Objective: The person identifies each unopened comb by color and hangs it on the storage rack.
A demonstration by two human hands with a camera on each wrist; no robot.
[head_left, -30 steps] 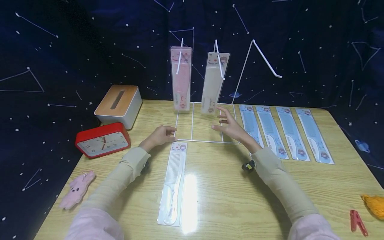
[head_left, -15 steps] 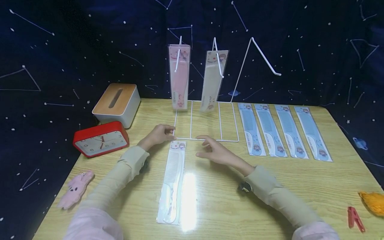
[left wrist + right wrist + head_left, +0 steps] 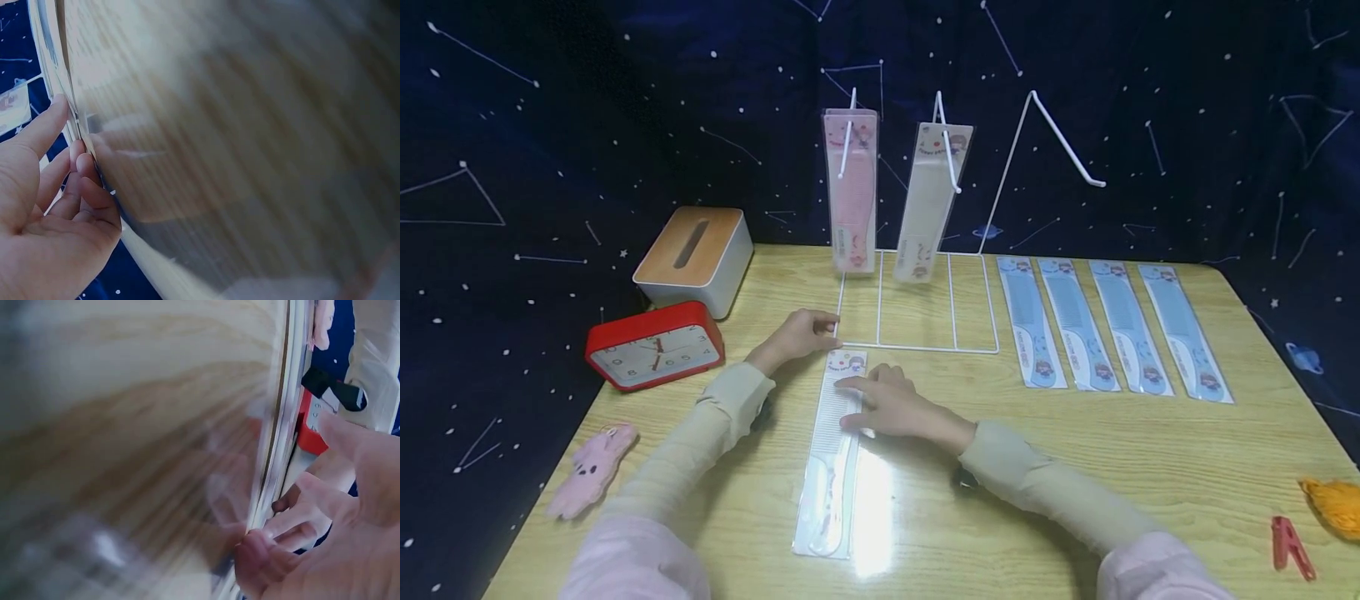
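A white wire display rack (image 3: 917,347) stands on the table. My left hand (image 3: 800,337) is at its front left corner, thumb and fingers pinching the wire. Just in front lies a white comb in a clear packet (image 3: 831,454), card end toward the rack. My right hand (image 3: 901,404) is over the packet's upper part, fingers loosely extended, index finger and thumb overlapping the comb's teeth. From the rack's left hook hangs a packaged pink comb (image 3: 853,196); the middle hook bears a packaged white comb (image 3: 927,196). The right hook (image 3: 1063,137) carries nothing.
Several packaged blue combs (image 3: 1063,321) lie in a row right of the rack. On the left are a tissue box (image 3: 688,250), a red clock (image 3: 655,343) and a pink plush toy (image 3: 593,471). A red clothespin (image 3: 1291,546) and orange yarn (image 3: 1332,504) lie at right.
My right hand has come from the hanging white comb, leftward and toward me, to over the packaged white comb on the table. My left hand has stayed at the rack's corner.
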